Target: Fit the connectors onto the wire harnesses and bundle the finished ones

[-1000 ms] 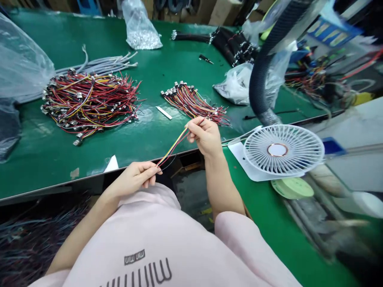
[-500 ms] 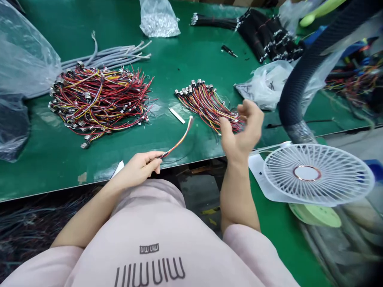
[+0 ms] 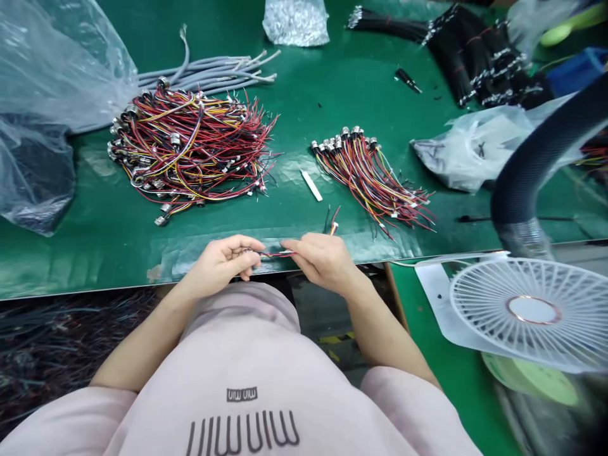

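Note:
Between my hands, at the table's front edge, runs a short wire harness (image 3: 276, 254) with red, yellow and dark strands. My left hand (image 3: 227, 261) pinches one end, which its fingers hide. Farther along, my right hand (image 3: 323, 261) is closed on the same wires, and their free ends with a small white connector (image 3: 334, 228) stick out past its knuckles. Beyond my right hand lies a small bunch of wire harnesses (image 3: 365, 171) with metal round connectors at one end. To the left is a larger heap of similar harnesses (image 3: 199, 145).
A white strip (image 3: 311, 185) lies between the two piles. Grey cables (image 3: 213, 73), a plastic bag (image 3: 85, 63), a black screwdriver (image 3: 407, 80) and black wire bundles (image 3: 470, 54) are farther back. At right stand a black hose (image 3: 532, 164) and a white fan (image 3: 527, 310).
My right hand has come down and left from above the small bunch and closed on the harness in my left hand. The view has shifted, so the table things appear farther right.

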Demonstrator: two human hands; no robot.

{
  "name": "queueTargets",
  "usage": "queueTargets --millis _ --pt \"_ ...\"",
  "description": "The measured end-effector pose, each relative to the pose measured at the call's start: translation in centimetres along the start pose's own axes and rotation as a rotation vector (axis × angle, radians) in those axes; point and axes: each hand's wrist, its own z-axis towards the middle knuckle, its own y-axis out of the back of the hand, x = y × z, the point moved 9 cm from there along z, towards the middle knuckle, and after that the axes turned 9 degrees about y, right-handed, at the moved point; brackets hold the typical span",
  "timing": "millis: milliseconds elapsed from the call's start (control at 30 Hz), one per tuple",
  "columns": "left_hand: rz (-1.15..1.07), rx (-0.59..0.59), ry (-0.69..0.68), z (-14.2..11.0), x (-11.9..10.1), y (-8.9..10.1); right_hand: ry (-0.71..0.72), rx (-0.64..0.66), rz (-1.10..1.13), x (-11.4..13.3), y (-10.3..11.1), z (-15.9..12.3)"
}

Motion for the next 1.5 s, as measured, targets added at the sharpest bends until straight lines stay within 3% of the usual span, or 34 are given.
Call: queueTargets --millis 133,367,667,800,1000,1200,1333,1433,1500 --pt "-0.021 -0.085 -0.069 0.2 -0.2 0.7 -0.062 0.033 0.284 0.0 -0.6 0.6" --pt "-0.059 -0.067 -0.101 0.1 -0.3 0.9 -0.083 -0.048 0.193 -0.2 0.0 1.7" --pt "0.148 -0.123 -0.281 -0.2 -0.5 1.3 -0.234 -0.045 0.408 -0.7 -0.9 2.0" --pt "0.151 -0.146 -0.292 -0.2 -0.2 1.4 -0.186 -0.066 0.351 -0.1 -1.1 2.7" --pt "0.2 -0.195 -0.333 -0.5 -1.0 1.3 -0.087 -0.092 0.287 0.4 0.3 2.6" --pt "0.187 -0.211 -0.317 -0.6 -0.7 1.6 -0.222 0.059 0.535 -1.1 -1.3 2.5" --pt "0.136 -0.248 -0.279 -0.4 -0.2 1.9 -0.127 0.008 0.321 -0.8 -0.6 3.3" --pt "0.099 -0.271 -0.254 -0.2 -0.2 2.0 0.02 -0.077 0.039 0.7 0.7 3.6" --pt "0.072 -0.294 -0.24 -0.2 -0.3 2.2 0.107 -0.09 -0.031 1.7 1.1 3.5"
